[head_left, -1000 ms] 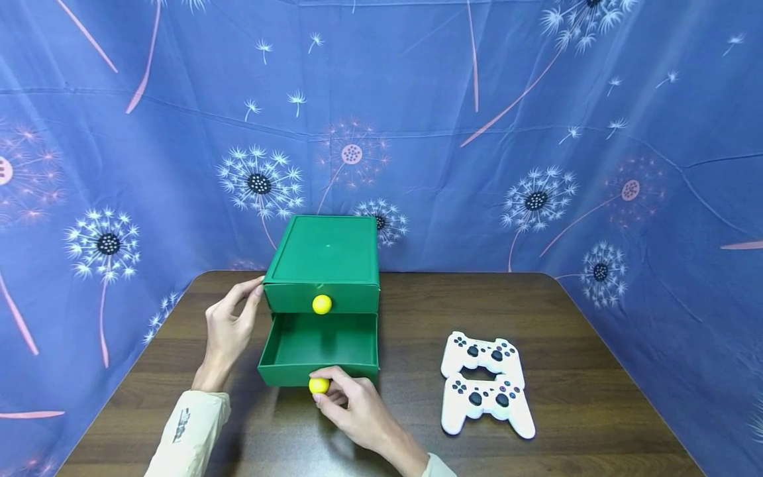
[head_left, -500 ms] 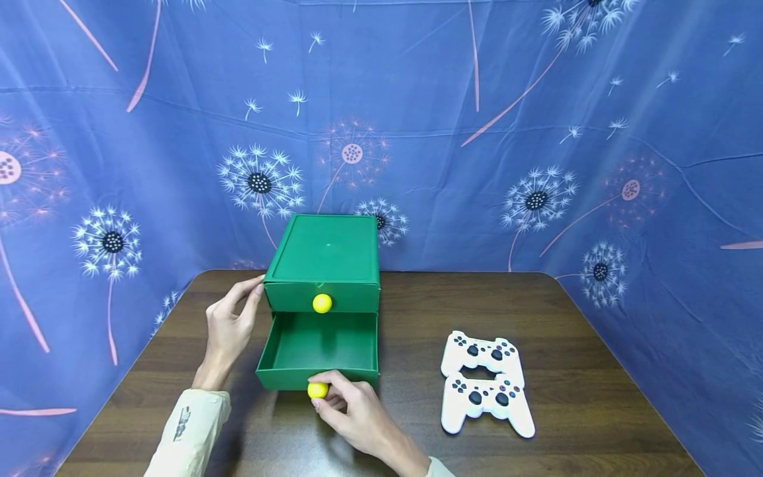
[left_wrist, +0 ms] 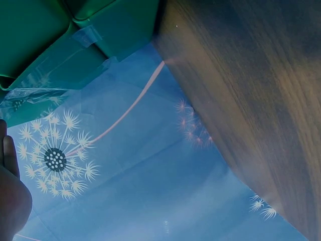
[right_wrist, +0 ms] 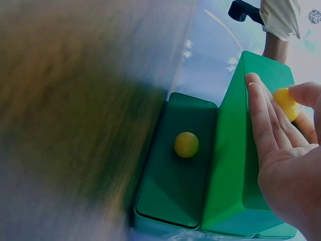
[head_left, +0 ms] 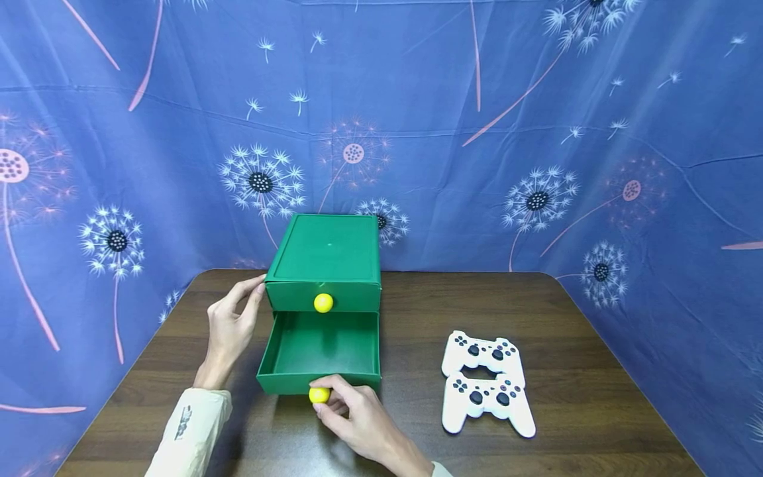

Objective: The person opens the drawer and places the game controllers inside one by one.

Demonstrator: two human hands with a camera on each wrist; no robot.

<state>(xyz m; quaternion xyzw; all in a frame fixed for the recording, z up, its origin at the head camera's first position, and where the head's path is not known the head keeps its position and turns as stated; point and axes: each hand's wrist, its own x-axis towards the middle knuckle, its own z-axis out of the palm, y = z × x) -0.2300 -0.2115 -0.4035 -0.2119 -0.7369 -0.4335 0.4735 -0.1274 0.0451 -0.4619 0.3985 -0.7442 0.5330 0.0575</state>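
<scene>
A green two-drawer cabinet [head_left: 326, 248] stands on the table, its upper drawer closed behind a yellow ball knob [head_left: 323, 303]. The lower drawer [head_left: 324, 351] is pulled out and looks empty inside. My right hand [head_left: 366, 421] pinches its yellow knob [head_left: 318, 395] between thumb and index finger. In the right wrist view, my right hand [right_wrist: 291, 170] has that knob [right_wrist: 286, 104] at the thumb. My left hand [head_left: 229, 328] touches the cabinet's upper left front corner with extended fingertips. Only part of my left hand [left_wrist: 12, 196] shows in the left wrist view.
Two white game controllers [head_left: 512, 361] [head_left: 517, 412] lie one in front of the other on the brown wooden table [head_left: 584, 404], right of the cabinet. A blue cloth [head_left: 429, 199] with dandelion prints hangs behind and beside the table.
The lower drawer has slid a little farther out toward me, with my right hand on its knob. My left hand has stayed at the cabinet's corner.
</scene>
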